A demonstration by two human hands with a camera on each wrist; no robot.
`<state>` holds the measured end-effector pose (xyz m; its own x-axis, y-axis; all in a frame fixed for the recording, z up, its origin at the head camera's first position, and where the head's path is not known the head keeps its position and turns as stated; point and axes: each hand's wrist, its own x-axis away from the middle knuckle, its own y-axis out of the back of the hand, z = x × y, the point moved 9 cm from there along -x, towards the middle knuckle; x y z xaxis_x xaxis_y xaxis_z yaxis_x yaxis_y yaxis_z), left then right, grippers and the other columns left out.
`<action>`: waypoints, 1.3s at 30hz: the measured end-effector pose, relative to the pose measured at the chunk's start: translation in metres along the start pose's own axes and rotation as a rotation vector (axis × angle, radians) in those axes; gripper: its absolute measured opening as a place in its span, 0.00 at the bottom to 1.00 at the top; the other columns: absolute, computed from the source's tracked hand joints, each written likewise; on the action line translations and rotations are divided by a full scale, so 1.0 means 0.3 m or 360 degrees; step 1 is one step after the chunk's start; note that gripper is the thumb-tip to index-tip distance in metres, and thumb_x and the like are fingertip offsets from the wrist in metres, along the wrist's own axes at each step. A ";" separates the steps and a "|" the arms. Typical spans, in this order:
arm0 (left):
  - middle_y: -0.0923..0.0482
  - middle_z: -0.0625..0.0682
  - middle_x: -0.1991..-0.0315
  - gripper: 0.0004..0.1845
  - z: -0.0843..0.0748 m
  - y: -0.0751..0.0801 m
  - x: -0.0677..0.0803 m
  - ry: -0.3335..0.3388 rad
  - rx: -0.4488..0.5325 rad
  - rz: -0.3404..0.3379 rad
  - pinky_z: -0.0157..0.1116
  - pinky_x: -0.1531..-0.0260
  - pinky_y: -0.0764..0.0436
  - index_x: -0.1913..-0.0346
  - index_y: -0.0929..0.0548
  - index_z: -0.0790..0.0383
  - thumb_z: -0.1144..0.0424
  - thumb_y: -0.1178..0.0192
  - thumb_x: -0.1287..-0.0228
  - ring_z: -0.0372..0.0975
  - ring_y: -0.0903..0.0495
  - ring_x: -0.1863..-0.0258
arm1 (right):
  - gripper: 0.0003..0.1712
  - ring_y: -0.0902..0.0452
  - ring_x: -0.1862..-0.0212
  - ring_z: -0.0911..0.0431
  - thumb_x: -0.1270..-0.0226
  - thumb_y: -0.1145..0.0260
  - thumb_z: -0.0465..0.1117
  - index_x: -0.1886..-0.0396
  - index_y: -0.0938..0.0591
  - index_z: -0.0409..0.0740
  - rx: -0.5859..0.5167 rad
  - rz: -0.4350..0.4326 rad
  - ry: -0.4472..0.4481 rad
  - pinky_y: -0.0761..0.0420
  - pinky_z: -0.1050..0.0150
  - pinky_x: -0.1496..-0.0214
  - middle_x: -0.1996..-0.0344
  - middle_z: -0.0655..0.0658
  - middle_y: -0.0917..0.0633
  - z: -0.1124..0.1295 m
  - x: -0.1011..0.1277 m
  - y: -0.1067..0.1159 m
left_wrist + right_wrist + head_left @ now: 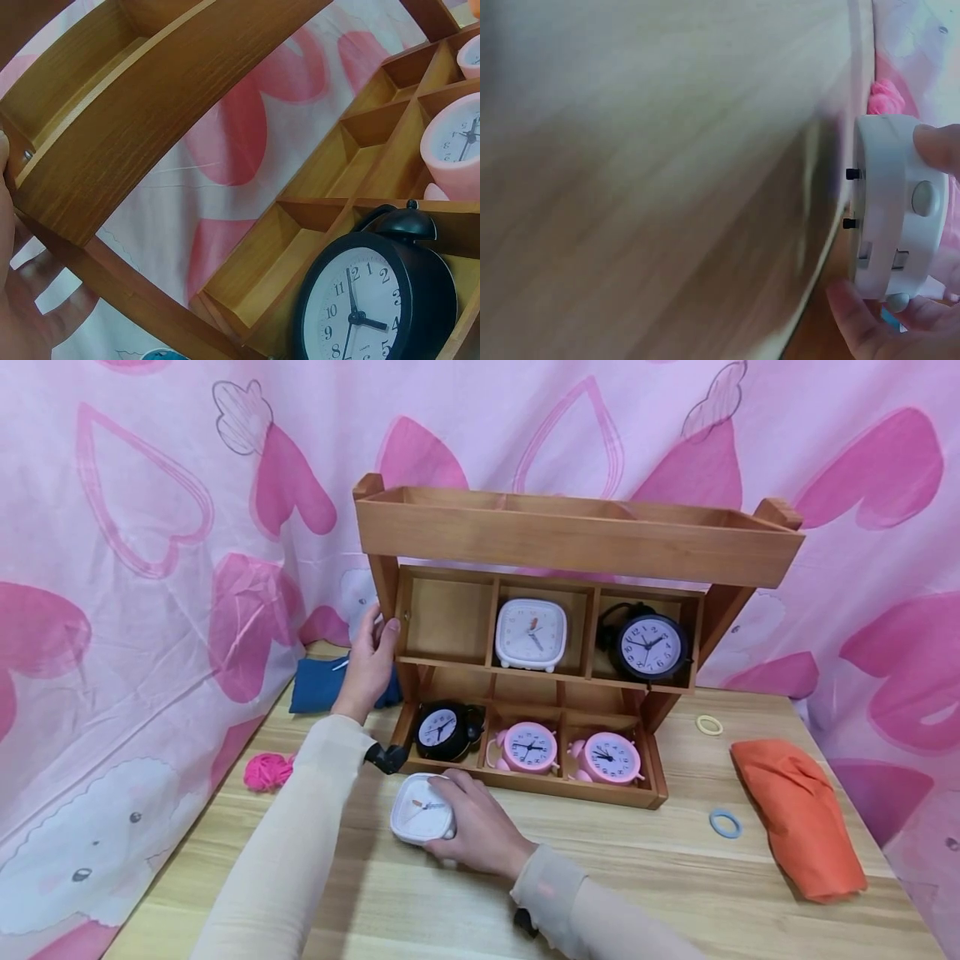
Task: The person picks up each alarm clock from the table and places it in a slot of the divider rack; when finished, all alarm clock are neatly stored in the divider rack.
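Note:
My right hand [483, 827] grips a white square alarm clock [408, 821] above the table, in front of the rack. The right wrist view shows the edge of this alarm clock [900, 210], its small feet and black knobs, with fingers at both ends. With my left hand [367, 664] I hold the left side of a brown wooden tiered rack [577, 545]; in the left wrist view the fingers [71, 311] pass behind the side post. On the middle tier stand another white clock [531, 635] and a black clock [651, 646]. The bottom tier holds a black twin-bell clock [442, 731] and two pink clocks [529, 747].
Pink yarn [267, 772] and a blue cloth bundle [318, 685] lie on the left of the wooden table [420, 910]. To the right are an orange cloth bundle [798, 818], a blue ring [725, 823] and a yellow ring [708, 725]. A heart-patterned curtain [165, 460] hangs behind.

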<state>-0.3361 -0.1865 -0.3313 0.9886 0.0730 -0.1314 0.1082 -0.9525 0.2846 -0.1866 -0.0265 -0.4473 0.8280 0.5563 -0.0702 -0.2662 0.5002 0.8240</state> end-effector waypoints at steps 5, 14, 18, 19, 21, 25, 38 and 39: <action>0.48 0.51 0.21 0.34 0.013 -0.002 -0.010 -0.0006 0.0008 0.0005 0.52 0.27 0.39 0.21 0.52 0.44 0.43 0.57 0.24 0.46 0.45 0.23 | 0.50 0.36 0.29 0.49 0.50 0.23 0.56 0.28 0.32 0.52 -0.0105 -0.0083 -0.0060 0.34 0.48 0.28 0.28 0.44 0.33 -0.039 0.053 0.078; 0.49 0.54 0.21 0.34 -0.027 0.001 0.021 0.0023 0.0001 0.0025 0.52 0.27 0.40 0.21 0.54 0.49 0.46 0.58 0.22 0.49 0.47 0.22 | 0.49 0.37 0.27 0.50 0.53 0.20 0.54 0.30 0.29 0.51 -0.0103 -0.0309 -0.0063 0.33 0.49 0.28 0.27 0.45 0.33 -0.038 0.114 0.259; 0.49 0.50 0.21 0.35 0.037 0.004 -0.019 0.0019 -0.0013 0.0013 0.52 0.27 0.39 0.21 0.53 0.42 0.41 0.57 0.24 0.46 0.46 0.22 | 0.47 0.33 0.29 0.49 0.53 0.19 0.54 0.32 0.27 0.50 -0.0058 -0.0427 0.0009 0.27 0.48 0.32 0.28 0.45 0.32 0.001 0.111 0.351; 0.48 0.49 0.21 0.35 0.050 0.004 -0.027 0.0024 -0.0022 0.0009 0.51 0.27 0.39 0.22 0.52 0.40 0.39 0.56 0.25 0.45 0.46 0.23 | 0.47 0.33 0.30 0.48 0.53 0.19 0.54 0.32 0.27 0.50 -0.0048 -0.0454 0.0028 0.26 0.48 0.33 0.29 0.45 0.32 0.013 0.107 0.375; 0.48 0.48 0.21 0.35 0.049 0.004 -0.028 0.0030 -0.0025 0.0017 0.52 0.27 0.39 0.22 0.52 0.39 0.39 0.56 0.26 0.45 0.45 0.23 | 0.46 0.31 0.32 0.48 0.52 0.19 0.55 0.32 0.27 0.51 -0.0015 -0.0506 0.0065 0.24 0.48 0.36 0.29 0.46 0.31 0.037 0.093 0.422; 0.48 0.52 0.21 0.34 0.006 0.004 -0.009 0.0058 0.0006 0.0044 0.52 0.27 0.40 0.21 0.52 0.44 0.43 0.56 0.24 0.47 0.46 0.23 | 0.46 0.32 0.32 0.50 0.52 0.20 0.54 0.33 0.27 0.49 0.0029 -0.0596 0.0157 0.23 0.51 0.36 0.30 0.46 0.31 0.084 0.038 0.509; 0.44 0.56 0.23 0.31 -0.044 0.002 0.009 0.0024 0.0088 0.0060 0.52 0.27 0.40 0.22 0.50 0.50 0.50 0.56 0.22 0.48 0.43 0.23 | 0.44 0.32 0.33 0.45 0.48 0.22 0.53 0.32 0.28 0.48 0.0177 -0.0780 0.0296 0.29 0.48 0.30 0.31 0.40 0.31 0.170 -0.162 0.683; 0.44 0.55 0.23 0.31 -0.033 0.002 0.002 0.0009 0.0093 0.0059 0.52 0.27 0.40 0.22 0.49 0.49 0.49 0.56 0.22 0.48 0.43 0.24 | 0.44 0.32 0.33 0.45 0.48 0.22 0.53 0.32 0.28 0.48 0.0198 -0.0793 0.0305 0.29 0.48 0.30 0.31 0.40 0.31 0.171 -0.174 0.688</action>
<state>-0.3345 -0.1840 -0.3218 0.9924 0.0387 -0.1165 0.0652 -0.9702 0.2334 -0.2593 0.0137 -0.2448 0.7313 0.3885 -0.5606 0.2053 0.6584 0.7241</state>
